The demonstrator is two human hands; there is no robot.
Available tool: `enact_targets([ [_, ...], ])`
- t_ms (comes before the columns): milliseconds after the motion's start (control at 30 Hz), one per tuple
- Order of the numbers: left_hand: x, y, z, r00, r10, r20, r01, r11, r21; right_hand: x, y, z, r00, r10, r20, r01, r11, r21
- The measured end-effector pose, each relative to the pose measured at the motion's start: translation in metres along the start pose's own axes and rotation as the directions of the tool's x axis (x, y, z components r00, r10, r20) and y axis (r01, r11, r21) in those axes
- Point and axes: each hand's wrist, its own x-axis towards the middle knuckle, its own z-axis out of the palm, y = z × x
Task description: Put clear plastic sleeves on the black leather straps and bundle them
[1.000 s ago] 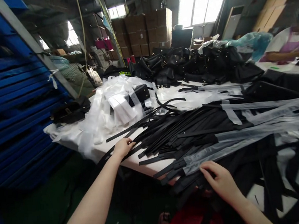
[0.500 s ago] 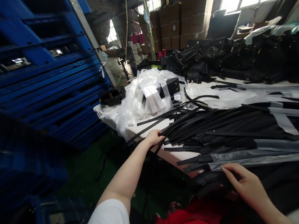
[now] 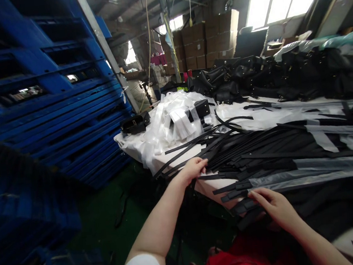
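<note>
My left hand point(image 3: 195, 168) is closed at the near left ends of a spread of black straps point(image 3: 243, 147), its fingers curled round a strap. The fingers partly hide how many it grips. My right hand point(image 3: 272, 204) is closed, thumb and forefinger pinched at the open end of a clear plastic sleeve point(image 3: 293, 178). Dark strap ends point(image 3: 232, 195) stick out of that sleeve on the left, close to my right fingertips. A curved loose strap point(image 3: 176, 159) lies to the left of the spread, hanging over the table edge.
White plastic wrapping point(image 3: 178, 115) is heaped on the table's far left corner, beside a small black bag point(image 3: 132, 125). Black bags point(image 3: 298, 73) line the back. Blue pallets point(image 3: 77, 113) are stacked at left; cartons point(image 3: 199, 43) stand behind. Green floor point(image 3: 100, 223) shows below.
My left hand has moved right and slightly down along the strap ends. My right hand has shifted a little left and up to the sleeve's end. The view has tilted slightly up.
</note>
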Motion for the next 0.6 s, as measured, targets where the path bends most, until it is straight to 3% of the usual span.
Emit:
enact_targets([
  [67, -0.022, 0.009, 0.044, 0.993, 0.018, 0.118, -0.015, 1.0, -0.027, 0.011, -0.015, 0.015, 0.988, 0.111, 0.11, -0.139, 0.943, 0.302],
  [100, -0.034, 0.012, 0.066, 0.981, 0.025, 0.19, -0.017, 0.999, -0.042, 0.017, -0.021, 0.022, 0.974, 0.138, 0.178, -0.206, 0.866, 0.456],
  [167, -0.053, 0.012, 0.103, 0.898, 0.051, 0.436, -0.023, 0.997, -0.069, 0.028, -0.029, 0.029, 0.952, 0.132, 0.275, -0.289, 0.681, 0.673],
  [233, -0.061, 0.012, 0.121, 0.825, 0.093, 0.557, -0.128, 0.991, 0.024, 0.034, -0.027, 0.027, 0.956, 0.133, 0.263, -0.292, 0.553, 0.78],
  [267, -0.058, 0.014, 0.121, 0.823, 0.104, 0.559, -0.194, 0.976, 0.104, 0.036, -0.022, 0.023, 0.964, 0.153, 0.219, -0.267, 0.518, 0.812],
  [300, -0.051, 0.017, 0.118, 0.848, 0.12, 0.516, -0.251, 0.949, 0.192, 0.038, -0.016, 0.018, 0.968, 0.185, 0.169, -0.241, 0.502, 0.831],
  [400, 0.0, 0.039, 0.091, 0.945, 0.251, 0.211, -0.32, 0.846, 0.427, 0.04, 0.007, 0.002, 0.96, 0.272, 0.06, -0.197, 0.509, 0.838],
  [467, 0.053, 0.061, 0.076, 0.922, 0.387, 0.023, -0.337, 0.771, 0.54, 0.04, 0.02, -0.003, 0.95, 0.312, 0.023, -0.188, 0.509, 0.84],
  [500, 0.084, 0.073, 0.073, 0.9, 0.436, -0.018, -0.342, 0.732, 0.589, 0.041, 0.025, -0.003, 0.943, 0.333, 0.025, -0.198, 0.5, 0.843],
  [600, 0.179, 0.104, 0.077, 0.878, 0.479, 0.012, -0.344, 0.611, 0.713, 0.042, 0.034, 0.0, 0.924, 0.373, 0.089, -0.281, 0.501, 0.819],
])
